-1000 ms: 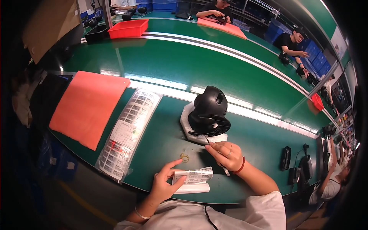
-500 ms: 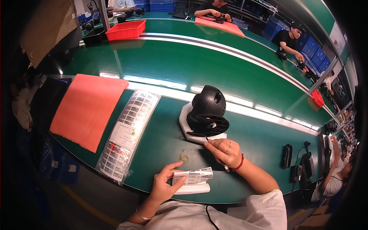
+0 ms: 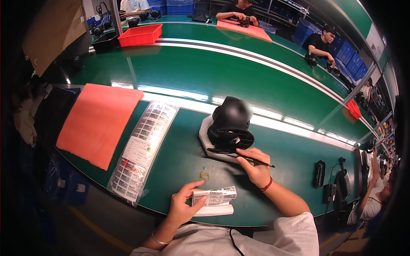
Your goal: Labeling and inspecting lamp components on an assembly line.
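My left hand (image 3: 183,204) grips a curled strip of printed labels (image 3: 218,196) near the front edge of the table, thumb on top. In front of me, a black rounded plastic device (image 3: 230,123) rests on a white foam pad (image 3: 206,130). My right hand (image 3: 256,166) is at the device's near lower rim, its fingers closed round a thin black pen-like tool (image 3: 265,163). The tool's kind is unclear, and my fingers hide part of it. A yellowish rubber band (image 3: 205,176) lies just beyond my left fingertips.
To the left lie a plastic-sleeved label sheet (image 3: 143,149) and an orange foam mat (image 3: 98,123). Black adapters with cables (image 3: 329,192) sit at the right. Beyond a white rail, a red bin (image 3: 141,35) stands on the far bench, where other people handle black items.
My right hand has turned and shifted slightly right, and the tool now lies flatter, pointing right. The black device has turned slightly on its pad. My left hand stays on the labels.
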The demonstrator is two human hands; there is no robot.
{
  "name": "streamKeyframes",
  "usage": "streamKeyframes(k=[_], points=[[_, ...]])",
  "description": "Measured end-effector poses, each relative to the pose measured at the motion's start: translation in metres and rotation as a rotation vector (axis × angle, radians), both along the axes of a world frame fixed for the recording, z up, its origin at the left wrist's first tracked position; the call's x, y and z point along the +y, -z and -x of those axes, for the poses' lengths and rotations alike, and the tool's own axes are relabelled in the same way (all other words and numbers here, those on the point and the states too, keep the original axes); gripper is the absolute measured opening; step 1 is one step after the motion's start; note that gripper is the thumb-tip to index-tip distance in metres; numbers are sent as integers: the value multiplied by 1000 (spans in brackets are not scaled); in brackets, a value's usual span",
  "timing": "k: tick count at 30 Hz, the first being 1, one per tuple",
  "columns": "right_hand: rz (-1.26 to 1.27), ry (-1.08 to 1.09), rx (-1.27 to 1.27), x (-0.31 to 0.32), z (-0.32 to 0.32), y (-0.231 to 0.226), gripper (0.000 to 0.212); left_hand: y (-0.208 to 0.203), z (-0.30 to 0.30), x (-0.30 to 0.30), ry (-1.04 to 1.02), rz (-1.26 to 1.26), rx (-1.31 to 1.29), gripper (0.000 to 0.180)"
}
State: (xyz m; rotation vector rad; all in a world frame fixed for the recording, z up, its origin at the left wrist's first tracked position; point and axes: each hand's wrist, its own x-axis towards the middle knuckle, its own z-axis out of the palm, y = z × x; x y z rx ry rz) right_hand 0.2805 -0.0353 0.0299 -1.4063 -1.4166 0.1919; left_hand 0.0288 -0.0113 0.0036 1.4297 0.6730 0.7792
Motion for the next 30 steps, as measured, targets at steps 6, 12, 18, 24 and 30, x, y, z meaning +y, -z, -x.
streamKeyframes(k=[6, 12, 18, 24, 30], points=[[-173, -40, -222, -2, 4, 0, 24, -1, 0, 0, -4, 0, 13, 41], [-266, -23, -651, 3, 2, 7, 35, 1, 0, -1, -10, -12, 13, 36], [-347, -70, -798, 8, 14, 5, 29, 0, 0, -1, -15, -48, 7, 29], [-350, -74, -819, 8, 16, 6, 30, 0, -1, -2, -19, -75, 0, 27], [-250, -26, -836, -7, 10, -2, 39, 3, 1, -3, -22, -60, 1, 25]])
